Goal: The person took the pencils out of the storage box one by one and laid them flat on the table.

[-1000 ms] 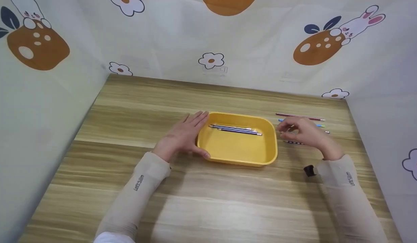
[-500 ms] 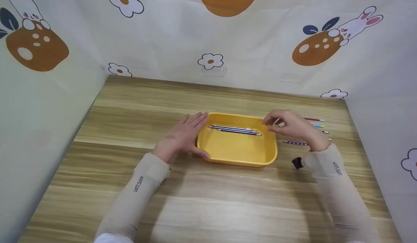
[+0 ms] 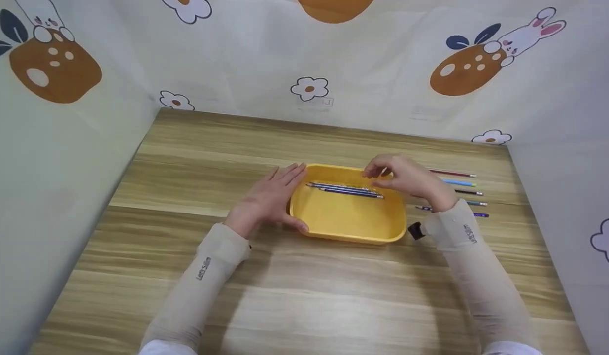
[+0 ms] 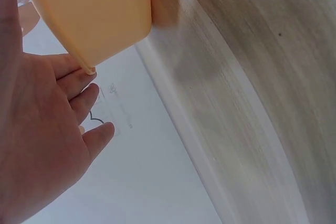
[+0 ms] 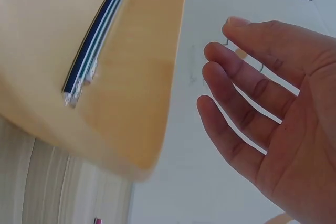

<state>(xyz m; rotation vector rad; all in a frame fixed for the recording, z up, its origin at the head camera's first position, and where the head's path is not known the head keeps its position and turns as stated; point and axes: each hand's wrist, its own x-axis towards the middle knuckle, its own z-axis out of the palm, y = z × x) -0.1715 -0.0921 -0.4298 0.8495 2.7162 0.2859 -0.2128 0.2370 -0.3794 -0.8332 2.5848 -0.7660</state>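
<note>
My left hand (image 3: 265,202) rests with straight fingers against the left side of a yellow plastic tray (image 3: 346,238); in the left wrist view its fingertips touch the rim. Inside the tray, toward its far side, dark striped pencils (image 3: 349,191) lie together, pointing left. Above the tray's far right part hovers my right hand (image 3: 408,178), fingers loosely bent. The right wrist view shows this hand (image 5: 273,103) with thumb and fingers apart and nothing between them, beside the tray wall (image 5: 152,103) and the pencils (image 5: 92,40).
To the right of the tray several pencils lie in a row on the wooden table (image 3: 324,296): a red one (image 3: 455,173), a light blue one (image 3: 461,183), a black one (image 3: 467,192) and others partly behind my right wrist. Patterned cloth walls (image 3: 255,59) enclose the table's back and sides.
My right hand has moved left, from over the loose pencils beside the tray to above the tray's far right part. My left hand, the tray and the pencils in it have stayed put.
</note>
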